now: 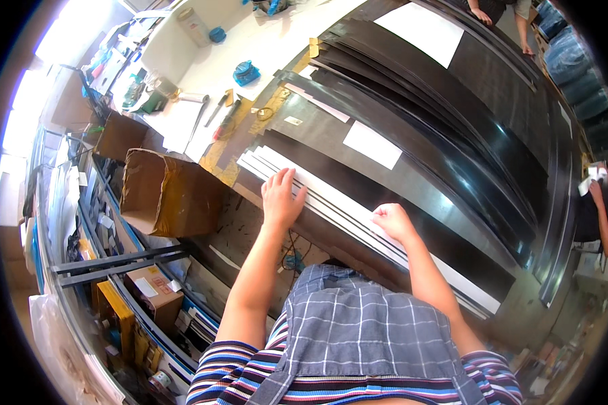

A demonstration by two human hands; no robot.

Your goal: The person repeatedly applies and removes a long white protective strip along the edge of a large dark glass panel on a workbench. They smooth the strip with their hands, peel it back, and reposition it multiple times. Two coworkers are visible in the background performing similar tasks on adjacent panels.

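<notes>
Several long white strips (331, 204) lie side by side along the near edge of the table, in front of me. My left hand (282, 197) rests on their left part, fingers stretched forward over the strips and thumb apart. Over the middle of the strips is my right hand (393, 221), its fingers curled in and pressed together; what they hold, if anything, is hidden. Just beyond the white strips lies a wide black strip (358, 175). A white sheet (373, 144) sits farther back on a grey panel.
Stacked long black panels (439, 108) fill the far side of the table. Toward the left are a red-handled tool (226, 120), a blue tape roll (246, 73) and an open cardboard box (172, 192). Other people's hands (481, 15) show at the far right edge.
</notes>
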